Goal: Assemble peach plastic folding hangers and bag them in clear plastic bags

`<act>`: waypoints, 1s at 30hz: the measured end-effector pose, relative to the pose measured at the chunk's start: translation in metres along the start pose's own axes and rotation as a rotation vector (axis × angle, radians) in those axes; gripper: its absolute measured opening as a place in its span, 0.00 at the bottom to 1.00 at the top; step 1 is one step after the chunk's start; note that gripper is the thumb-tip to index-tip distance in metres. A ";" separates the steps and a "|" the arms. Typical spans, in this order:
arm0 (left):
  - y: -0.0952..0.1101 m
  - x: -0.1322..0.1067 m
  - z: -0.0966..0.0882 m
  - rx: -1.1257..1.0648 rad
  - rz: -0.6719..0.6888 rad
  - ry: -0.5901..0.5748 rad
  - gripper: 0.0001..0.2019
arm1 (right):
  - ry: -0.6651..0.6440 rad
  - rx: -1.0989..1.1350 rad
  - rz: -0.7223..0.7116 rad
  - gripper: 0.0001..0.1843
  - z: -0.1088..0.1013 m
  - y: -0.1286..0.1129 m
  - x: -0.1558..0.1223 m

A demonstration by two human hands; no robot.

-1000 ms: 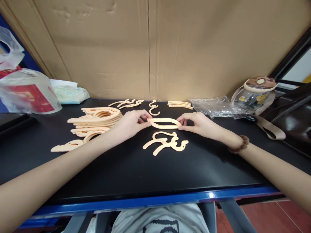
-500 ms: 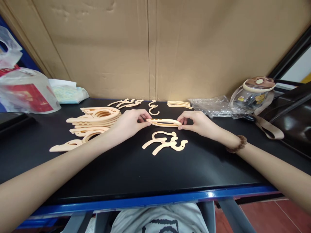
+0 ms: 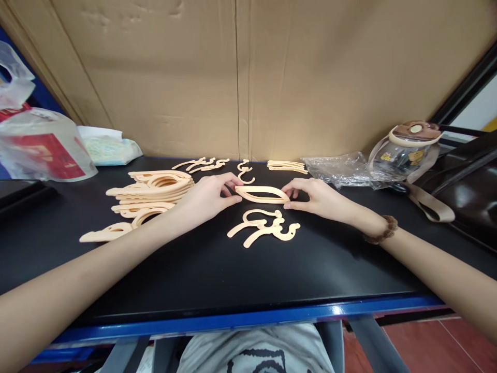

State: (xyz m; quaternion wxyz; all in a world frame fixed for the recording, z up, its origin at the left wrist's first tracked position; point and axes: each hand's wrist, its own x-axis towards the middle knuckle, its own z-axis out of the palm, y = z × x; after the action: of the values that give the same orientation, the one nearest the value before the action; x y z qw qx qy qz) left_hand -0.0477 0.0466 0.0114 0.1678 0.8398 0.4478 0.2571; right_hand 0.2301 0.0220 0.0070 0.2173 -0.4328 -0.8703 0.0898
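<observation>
Between my two hands is a peach-coloured plastic hanger arm [image 3: 262,190], long and slightly curved with an open slot. My left hand [image 3: 217,192] pinches its left end, and my right hand [image 3: 303,194] pinches its right end. Just in front of it, several loose hanger pieces with hooks [image 3: 264,225] lie on the black table [image 3: 248,274]. Behind my left hand, a single hook piece [image 3: 244,172] rests on the table. Left of my left hand is a stack of matching peach hanger pieces [image 3: 155,189], partly hidden by my forearm.
More hook pieces [image 3: 204,164] and a small pile of straight strips [image 3: 287,166] lie at the back. Crumpled clear plastic [image 3: 341,171], a transparent bottle [image 3: 406,150] and a dark bag [image 3: 469,181] stand right. A tissue pack [image 3: 108,147] and a plastic-wrapped roll [image 3: 46,147] are left. Cardboard [image 3: 248,77] rises behind.
The hanger arm has been tilted between my fingers, so its slot now shows wider. Both hands stay nearly in place, gripping the same ends.
</observation>
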 end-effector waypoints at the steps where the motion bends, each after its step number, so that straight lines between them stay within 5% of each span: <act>1: -0.001 0.000 0.000 -0.005 0.000 0.000 0.12 | 0.001 0.001 0.002 0.12 0.000 0.000 0.000; 30: 0.005 0.000 -0.001 0.041 -0.008 0.033 0.12 | 0.101 -0.008 -0.017 0.10 0.001 -0.001 0.000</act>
State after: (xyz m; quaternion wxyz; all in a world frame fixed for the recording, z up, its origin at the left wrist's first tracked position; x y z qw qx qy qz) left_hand -0.0452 0.0437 0.0142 0.1442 0.8367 0.4593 0.2612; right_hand 0.2291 0.0220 0.0066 0.2603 -0.4300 -0.8622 0.0626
